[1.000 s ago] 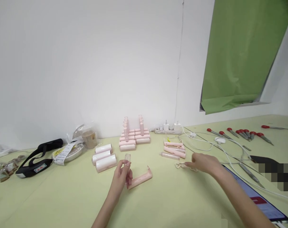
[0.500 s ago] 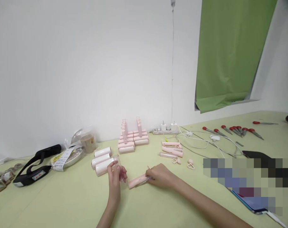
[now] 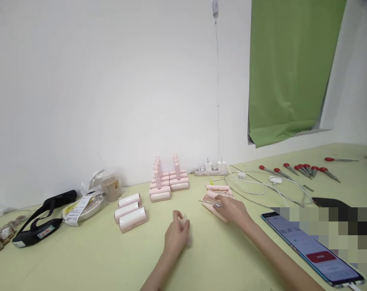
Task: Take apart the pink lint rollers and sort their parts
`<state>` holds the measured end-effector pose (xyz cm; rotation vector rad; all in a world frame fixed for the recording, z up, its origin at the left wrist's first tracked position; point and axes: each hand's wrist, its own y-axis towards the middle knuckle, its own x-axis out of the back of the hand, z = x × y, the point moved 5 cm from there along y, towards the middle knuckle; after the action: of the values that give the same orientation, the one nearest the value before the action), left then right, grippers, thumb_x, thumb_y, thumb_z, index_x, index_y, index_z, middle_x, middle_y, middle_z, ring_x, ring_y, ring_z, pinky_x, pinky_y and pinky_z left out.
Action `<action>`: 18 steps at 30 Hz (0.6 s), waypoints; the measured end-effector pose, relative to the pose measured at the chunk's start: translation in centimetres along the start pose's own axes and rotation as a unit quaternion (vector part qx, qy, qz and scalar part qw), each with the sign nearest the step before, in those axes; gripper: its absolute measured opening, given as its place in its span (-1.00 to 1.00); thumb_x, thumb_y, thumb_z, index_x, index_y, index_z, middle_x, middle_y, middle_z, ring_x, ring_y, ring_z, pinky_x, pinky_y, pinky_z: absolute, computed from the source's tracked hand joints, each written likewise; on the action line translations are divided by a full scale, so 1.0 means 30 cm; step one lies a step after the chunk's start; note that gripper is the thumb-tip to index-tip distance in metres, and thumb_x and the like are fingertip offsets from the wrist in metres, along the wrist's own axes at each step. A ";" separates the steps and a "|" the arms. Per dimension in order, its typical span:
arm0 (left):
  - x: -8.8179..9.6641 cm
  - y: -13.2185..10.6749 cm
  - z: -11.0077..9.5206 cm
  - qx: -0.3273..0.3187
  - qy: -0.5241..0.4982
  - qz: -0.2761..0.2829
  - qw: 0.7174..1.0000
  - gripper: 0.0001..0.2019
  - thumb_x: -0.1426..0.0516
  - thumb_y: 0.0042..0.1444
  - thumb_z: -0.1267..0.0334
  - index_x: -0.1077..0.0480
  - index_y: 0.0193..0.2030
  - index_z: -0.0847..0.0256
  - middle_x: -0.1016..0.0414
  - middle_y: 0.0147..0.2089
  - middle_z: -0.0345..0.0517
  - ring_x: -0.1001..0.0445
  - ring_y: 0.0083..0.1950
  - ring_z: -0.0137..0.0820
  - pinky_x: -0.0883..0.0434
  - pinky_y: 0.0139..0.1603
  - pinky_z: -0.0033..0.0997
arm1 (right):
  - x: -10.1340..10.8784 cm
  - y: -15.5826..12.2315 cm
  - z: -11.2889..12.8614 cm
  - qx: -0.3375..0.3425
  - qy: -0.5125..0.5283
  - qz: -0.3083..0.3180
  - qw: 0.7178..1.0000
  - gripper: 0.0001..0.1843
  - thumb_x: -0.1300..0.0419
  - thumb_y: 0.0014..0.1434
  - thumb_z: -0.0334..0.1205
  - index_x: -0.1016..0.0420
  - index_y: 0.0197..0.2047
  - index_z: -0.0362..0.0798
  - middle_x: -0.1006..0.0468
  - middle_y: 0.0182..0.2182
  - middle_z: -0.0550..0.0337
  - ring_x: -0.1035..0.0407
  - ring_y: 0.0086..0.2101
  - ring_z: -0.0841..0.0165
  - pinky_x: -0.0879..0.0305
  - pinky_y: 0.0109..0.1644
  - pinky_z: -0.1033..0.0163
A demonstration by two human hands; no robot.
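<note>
My left hand (image 3: 175,234) is closed around a clear tube (image 3: 188,239), which is partly hidden by the fingers and blurred. To its right, my right hand (image 3: 233,209) pinches a long pale pink piece (image 3: 213,211) low over the table. A thin metallic-looking part (image 3: 208,201) pokes out by those fingertips; its kind is unclear. Just behind lie other long pink shell pieces (image 3: 218,187), partly covered by my right hand. Left of my left hand, three glossy whitish-pink cylinders (image 3: 133,219) lie side by side.
Pink cylinders (image 3: 160,197) lie in rows by the wall, with clear capped tubes (image 3: 177,171) upright on them. A power strip (image 3: 210,172), white cables (image 3: 262,190), a phone (image 3: 310,246) and several red-handled tools (image 3: 328,173) are at right. A black strap (image 3: 51,206) and bagged cup (image 3: 111,188) stand left.
My left hand has moved right with the clear tube, away from the whitish cylinders. My right hand has carried the pink piece back and right to the other pink pieces. The view has shifted slightly.
</note>
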<state>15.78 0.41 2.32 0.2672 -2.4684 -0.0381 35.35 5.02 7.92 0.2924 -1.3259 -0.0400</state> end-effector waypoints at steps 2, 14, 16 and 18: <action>-0.068 0.041 -0.080 -0.033 0.093 0.032 0.995 -0.80 0.14 0.07 0.12 -0.18 -0.28 0.15 -0.35 -0.57 -0.20 -0.37 -0.39 -0.27 -0.17 -0.35 -0.37 | 0.024 -0.005 -0.009 -0.012 0.013 -0.019 1.000 -0.68 0.09 0.10 -0.09 -0.41 -0.17 0.08 -0.54 -0.31 0.17 -0.41 -0.32 0.27 -0.11 -0.47 0.35; -0.300 0.078 -0.215 -0.018 0.037 0.074 0.996 -0.11 -0.22 -0.47 -0.01 -0.07 0.06 0.35 -0.19 0.02 0.11 -0.14 0.04 -0.10 -0.01 0.03 -0.20 | 0.045 0.307 0.328 0.213 0.079 -0.056 0.972 -0.75 0.01 0.10 -0.18 -0.44 -0.21 0.10 -0.48 -0.28 0.26 -0.35 -0.25 0.35 -0.12 -0.31 0.38; -0.316 0.094 -0.215 -0.029 0.018 0.070 0.997 -0.27 -0.16 -0.28 0.05 -0.11 0.06 0.36 -0.17 0.05 0.17 -0.09 0.07 -0.04 0.06 0.05 -0.12 | -0.029 0.350 0.427 0.238 0.067 -0.033 0.968 -0.76 -0.07 0.04 -0.11 -0.46 -0.22 0.09 -0.46 -0.26 0.24 -0.36 -0.25 0.34 -0.13 -0.33 0.37; -0.331 0.095 -0.212 -0.036 -0.039 0.097 0.994 -0.48 -0.05 -0.10 0.09 -0.20 0.02 0.28 -0.16 0.07 0.16 -0.01 0.12 -0.01 0.15 0.08 -0.07 | -0.110 0.371 0.501 0.243 0.054 -0.014 0.968 -0.67 -0.12 -0.03 -0.04 -0.44 -0.19 0.04 -0.42 -0.20 0.16 -0.37 -0.28 0.30 -0.14 -0.37 0.36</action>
<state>26.80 5.45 1.62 -0.0052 -2.5537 -0.0557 18.61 13.55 10.57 0.7195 -1.2107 0.2780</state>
